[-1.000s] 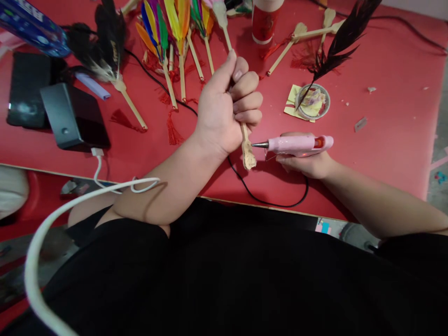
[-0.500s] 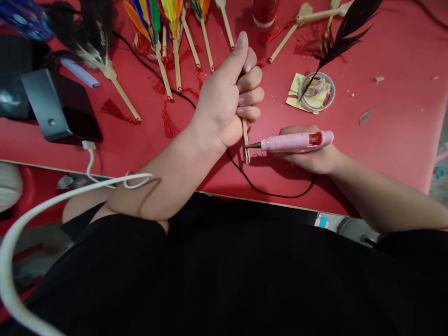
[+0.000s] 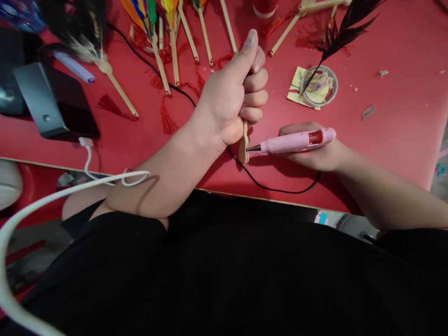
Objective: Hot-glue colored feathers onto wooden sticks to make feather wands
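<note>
My left hand (image 3: 238,93) is closed in a fist around a wooden fan handle (image 3: 244,148), whose rounded, split-looking end points down toward me below the fist. The rest of the handle is hidden in my fingers. My right hand (image 3: 320,151) grips a pink glue gun (image 3: 294,142) from beneath, its thumb side mostly behind the tool. The thin metal nozzle points left and meets the right edge of the handle's rounded end. A black cord (image 3: 280,189) curves over the table below both hands.
Several wooden handles with colourful feathers (image 3: 150,18) and red tassels lie at the back of the red table (image 3: 210,172). A small bowl (image 3: 336,84) with a dark feather (image 3: 341,42) stands right, near a blade (image 3: 368,112). At left are a black box (image 3: 56,102) and white cable (image 3: 70,191).
The wooden handle has turned in my left fist, so its rounded end shows broader. The nozzle stays against it. The view has shifted slightly.
</note>
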Tool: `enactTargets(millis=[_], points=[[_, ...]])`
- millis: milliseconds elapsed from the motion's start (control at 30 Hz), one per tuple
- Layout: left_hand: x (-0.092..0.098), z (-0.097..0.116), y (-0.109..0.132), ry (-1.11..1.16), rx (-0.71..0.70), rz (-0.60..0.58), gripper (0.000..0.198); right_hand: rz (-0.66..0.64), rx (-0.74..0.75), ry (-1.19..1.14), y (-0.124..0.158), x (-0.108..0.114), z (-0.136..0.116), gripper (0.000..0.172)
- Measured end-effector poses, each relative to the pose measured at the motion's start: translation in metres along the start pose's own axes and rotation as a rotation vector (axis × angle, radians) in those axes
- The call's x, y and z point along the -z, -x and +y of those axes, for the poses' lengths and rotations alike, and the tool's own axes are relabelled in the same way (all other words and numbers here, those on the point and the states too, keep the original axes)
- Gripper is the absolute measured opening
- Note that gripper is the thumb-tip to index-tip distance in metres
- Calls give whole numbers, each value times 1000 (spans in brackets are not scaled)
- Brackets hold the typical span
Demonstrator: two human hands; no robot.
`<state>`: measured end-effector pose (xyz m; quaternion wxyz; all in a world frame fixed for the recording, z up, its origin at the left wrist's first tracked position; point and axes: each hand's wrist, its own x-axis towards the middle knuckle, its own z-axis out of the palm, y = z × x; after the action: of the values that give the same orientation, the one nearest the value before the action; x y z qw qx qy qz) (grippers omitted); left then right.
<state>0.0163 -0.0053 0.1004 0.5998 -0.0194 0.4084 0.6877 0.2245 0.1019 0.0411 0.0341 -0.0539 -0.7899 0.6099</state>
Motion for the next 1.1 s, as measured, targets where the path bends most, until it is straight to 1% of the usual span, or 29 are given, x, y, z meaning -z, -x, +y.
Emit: enactTargets(millis=[200,300,467,633,700,833,933,1033,1100], points=[[-1,1,4,-6,26,-29,61,-48,36,-20,0,1,0,40],[-1,0,3,10,35,-26,61,-50,8,-19,0,1,0,41],[-1,0,4,-8,32,-24,61,-64,67,-12,1,4,2,33],[1,-2,2,-6,10,-38,61,-87,84,-66,-1,5,3,29],[2,-2,1,-2,10,-40,62,-92,78,-71,-1,4,3,30],[2,-2,1,-8,-43,-77,64,-75,59,-90,-1,6,3,31],[0,1,3,-74,-40,-83,63,-34,33,-120,-1,8,6,28],[1,6,1,-126,-19,-45,61,-7,77,-161,0,8,10,22],[6,10,-3,-110,-14,-58,62,-7,112,-185,-1,7,13,19]])
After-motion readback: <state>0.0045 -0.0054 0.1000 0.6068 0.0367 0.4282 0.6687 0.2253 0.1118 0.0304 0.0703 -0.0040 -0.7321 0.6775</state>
